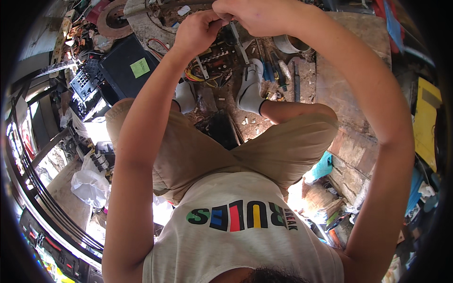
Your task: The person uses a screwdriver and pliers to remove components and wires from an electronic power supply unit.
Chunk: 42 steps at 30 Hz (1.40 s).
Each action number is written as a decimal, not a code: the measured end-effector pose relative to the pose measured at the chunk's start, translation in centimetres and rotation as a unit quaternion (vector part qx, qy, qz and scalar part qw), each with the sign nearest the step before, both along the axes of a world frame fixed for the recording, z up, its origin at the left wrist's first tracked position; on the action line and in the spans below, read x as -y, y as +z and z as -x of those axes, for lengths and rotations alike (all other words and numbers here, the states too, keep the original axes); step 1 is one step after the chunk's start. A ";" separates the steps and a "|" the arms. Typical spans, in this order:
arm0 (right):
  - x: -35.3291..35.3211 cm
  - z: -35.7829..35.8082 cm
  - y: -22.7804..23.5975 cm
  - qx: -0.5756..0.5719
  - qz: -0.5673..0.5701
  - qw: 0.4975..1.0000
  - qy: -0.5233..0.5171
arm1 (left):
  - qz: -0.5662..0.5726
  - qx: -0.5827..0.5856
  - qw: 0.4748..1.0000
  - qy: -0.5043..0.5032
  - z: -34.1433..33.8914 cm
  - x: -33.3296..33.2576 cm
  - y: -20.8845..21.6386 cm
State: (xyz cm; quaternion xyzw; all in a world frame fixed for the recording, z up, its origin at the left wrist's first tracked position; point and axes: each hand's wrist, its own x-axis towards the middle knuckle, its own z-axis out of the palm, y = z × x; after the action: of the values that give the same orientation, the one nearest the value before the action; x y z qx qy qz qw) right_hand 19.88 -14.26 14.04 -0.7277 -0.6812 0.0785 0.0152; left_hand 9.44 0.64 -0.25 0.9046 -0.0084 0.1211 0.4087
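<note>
My left hand [198, 32] and my right hand [257, 16] meet at the top of the view, over the work spot between my feet. The fingers of both are closed in a pinch, and what they hold is too small and covered to make out. Just under them lies an opened electronic unit with a dark circuit board [218, 61]. A pale metal bracket [239, 43] slants down from near my right fingers. Several coloured wires [196, 75] bunch at the board's near left edge.
Screwdriver-like hand tools [279, 70] lie right of my shoe [251, 85], below a round metal ring [291, 45]. A black case [127, 66] with a green note stands at left, near a panel of buttons [85, 80]. Wooden boards [351, 89] line the right. A plastic bag [89, 186] sits lower left.
</note>
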 end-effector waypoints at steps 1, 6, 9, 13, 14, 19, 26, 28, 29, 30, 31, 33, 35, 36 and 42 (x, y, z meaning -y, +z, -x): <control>-0.1 0.4 0.3 -0.008 0.018 0.999 -0.030 | -0.009 0.012 1.000 0.009 0.0 0.0 -0.1; -1.2 1.7 2.2 0.017 0.180 0.968 -0.177 | -0.092 0.013 0.994 0.053 0.2 0.7 1.1; -0.2 0.8 -0.1 -0.024 0.049 0.994 -0.094 | -0.062 0.023 0.996 0.060 0.1 0.8 1.0; 0.1 1.2 1.0 -0.046 -0.029 0.998 -0.011 | -0.037 0.055 0.997 0.036 0.0 0.7 0.5; 0.1 1.6 1.5 -0.066 -0.035 0.997 -0.021 | -0.029 0.007 0.999 0.044 0.1 0.3 0.0; -0.9 1.7 0.6 -0.010 0.092 0.985 -0.145 | -0.083 -0.029 0.993 0.075 -0.2 0.5 0.2; -0.1 0.7 0.2 -0.090 -0.035 0.995 0.007 | 0.005 0.048 0.999 0.025 -0.4 -0.2 -0.8; -0.3 1.3 0.8 -0.045 -0.026 0.995 -0.085 | -0.004 0.024 0.999 0.040 -0.1 -0.2 -0.7; -0.6 1.4 0.9 -0.034 -0.005 0.993 -0.111 | -0.009 0.023 0.998 0.054 -0.1 0.0 -0.7; -0.7 1.5 1.1 -0.020 0.017 0.990 -0.138 | -0.014 0.024 0.997 0.066 -0.2 0.3 -0.2; -1.0 1.5 1.1 -0.019 0.056 0.988 -0.146 | -0.021 0.004 0.997 0.077 -0.1 0.8 0.8; -1.0 1.1 0.6 -0.028 0.051 0.992 -0.110 | -0.033 0.020 0.997 0.065 -0.1 0.7 0.7; -0.6 0.3 0.0 -0.058 -0.012 0.997 -0.043 | -0.035 0.037 0.998 0.042 0.0 0.3 0.2; -0.6 0.5 0.4 -0.076 -0.032 0.996 -0.019 | -0.032 0.046 0.998 0.025 -0.1 -0.1 -0.1; -0.8 1.2 0.2 -0.036 0.028 0.990 -0.131 | -0.006 -0.015 0.997 0.070 -0.1 0.6 0.6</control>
State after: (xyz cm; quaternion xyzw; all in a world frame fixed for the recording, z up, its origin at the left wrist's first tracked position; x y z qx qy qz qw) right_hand 18.69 -13.48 14.28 -0.8072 -0.5769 0.1214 0.0291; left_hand 9.55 -0.01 0.37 0.9073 0.0603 0.1358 0.3935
